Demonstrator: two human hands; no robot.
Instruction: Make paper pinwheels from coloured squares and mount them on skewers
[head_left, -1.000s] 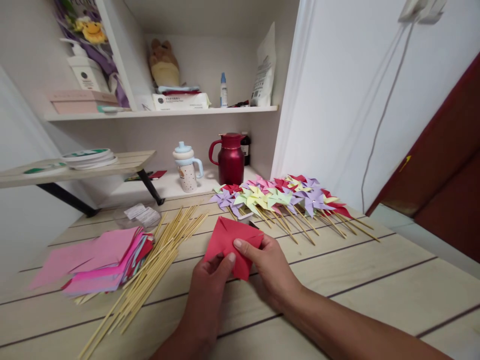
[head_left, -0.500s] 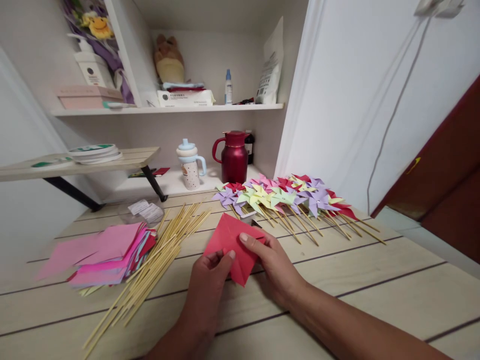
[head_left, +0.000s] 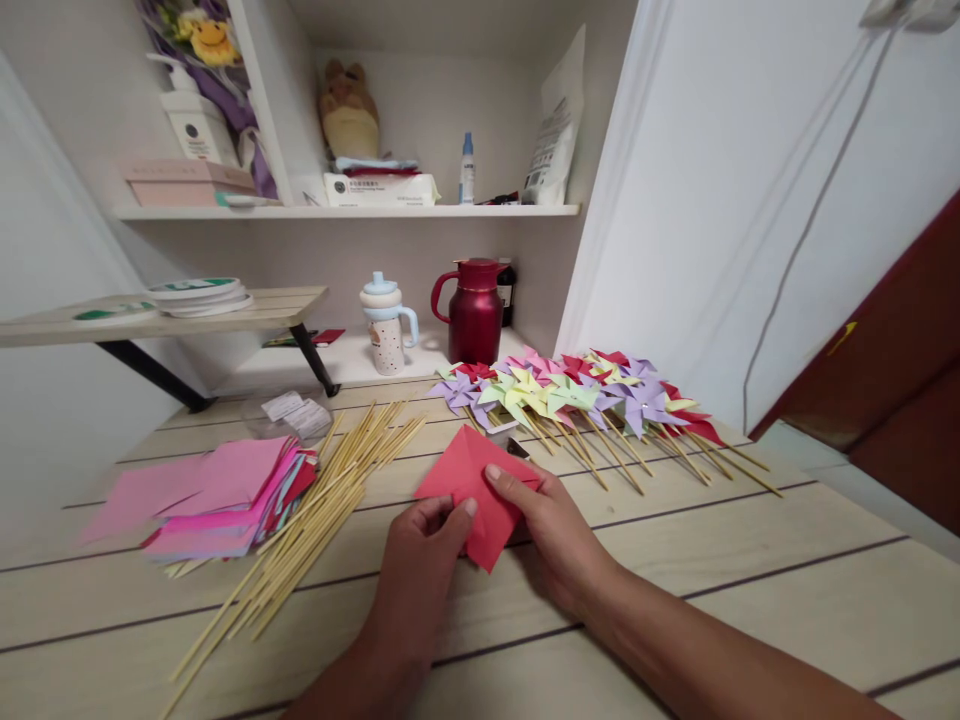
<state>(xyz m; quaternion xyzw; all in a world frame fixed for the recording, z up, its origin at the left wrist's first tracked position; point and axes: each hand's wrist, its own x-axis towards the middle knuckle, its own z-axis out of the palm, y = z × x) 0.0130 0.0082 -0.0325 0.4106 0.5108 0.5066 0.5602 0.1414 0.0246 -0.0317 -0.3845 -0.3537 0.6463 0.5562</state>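
Observation:
A square of red paper [head_left: 480, 470] with crease lines is held between both hands, just above the wooden table. My left hand [head_left: 424, 550] pinches its lower left edge between thumb and fingers. On the right side, my right hand [head_left: 555, 530] grips the paper, thumb on top and fingers underneath. Beyond the paper lies a pile of paper pinwheels [head_left: 570, 395] on sticks, in purple, yellow, green, pink and red. A small dark object [head_left: 517, 449] shows just behind my right hand; its kind is unclear.
Left of my hands lie many thin wooden sticks [head_left: 315, 530] and a stack of coloured paper [head_left: 225, 490]. A clear container with labels [head_left: 289, 412] sits behind them. A pale blue-lidded cup [head_left: 387, 335] and a dark red jug [head_left: 475, 315] stand at the back under a shelf [head_left: 352, 212].
The view has shifted slightly, so the surroundings sit a little differently. Both hands keep their hold on the red paper, whose left part has turned slightly near my left fingers.

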